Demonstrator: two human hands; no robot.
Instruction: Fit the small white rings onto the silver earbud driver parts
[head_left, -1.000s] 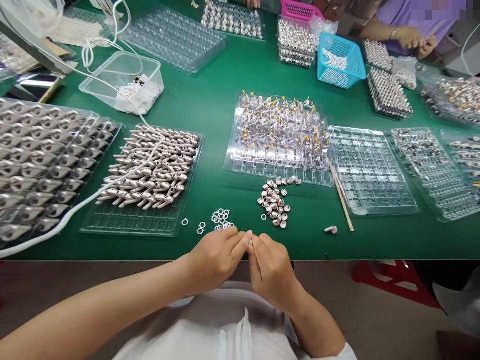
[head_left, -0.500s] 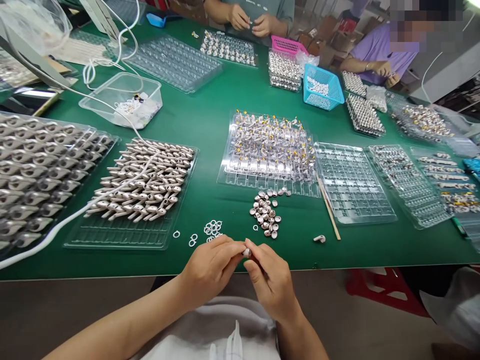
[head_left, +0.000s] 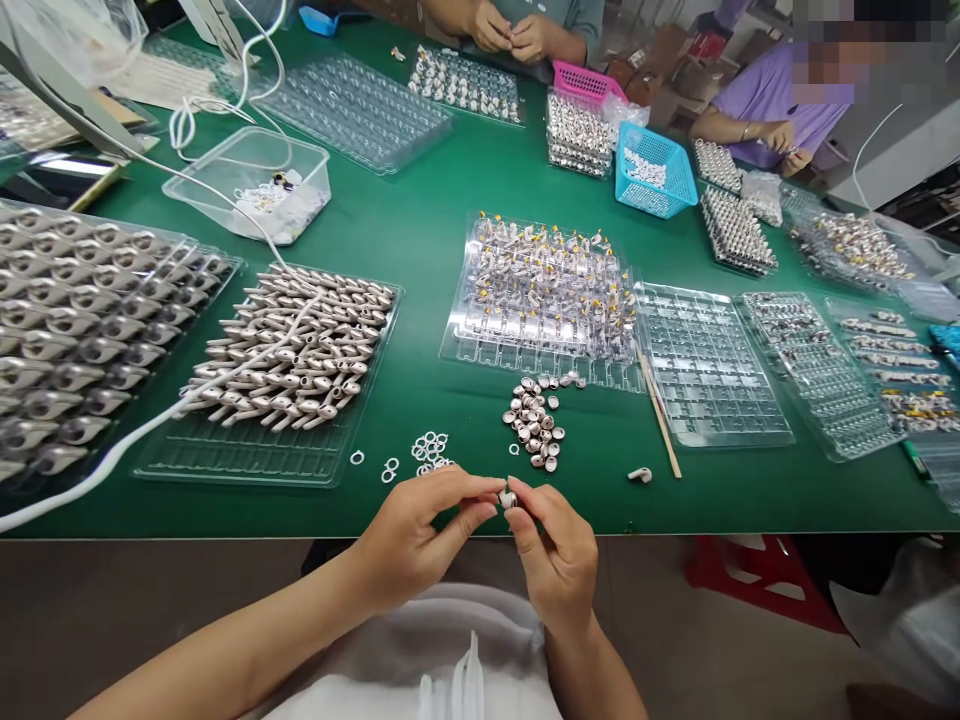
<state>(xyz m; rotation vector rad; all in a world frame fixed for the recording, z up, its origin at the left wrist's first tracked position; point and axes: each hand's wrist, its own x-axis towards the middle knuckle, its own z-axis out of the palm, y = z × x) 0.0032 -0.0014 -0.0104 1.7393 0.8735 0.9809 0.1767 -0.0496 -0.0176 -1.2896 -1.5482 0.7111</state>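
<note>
Close to the table's front edge, my two hands meet at a small whitish earbud piece (head_left: pixel 508 498) with a dark band. My right hand (head_left: pixel 559 550) pinches it between thumb and forefinger. The fingertips of my left hand (head_left: pixel 420 535) close on its left side and partly cover it. Just beyond my hands lies a pile of small round earbud caps (head_left: pixel 536 425). White rings (head_left: pixel 429 447) are scattered above my left hand. To the right, a single earbud (head_left: pixel 640 475) rests on the green table.
Trays of stemmed earbud shells (head_left: pixel 292 345) stand left, crossed by a white cable (head_left: pixel 112 460). Ahead is a tray of yellow-tipped parts (head_left: pixel 547 280); a wooden stick (head_left: pixel 660 415) lies beside a clear tray (head_left: pixel 712 365). Two people work across the table, near a blue basket (head_left: pixel 656 195).
My hands have shifted slightly right with the earbud piece, and my left fingers are drawn back a little, showing more of it. The camera view has tilted down slightly.
</note>
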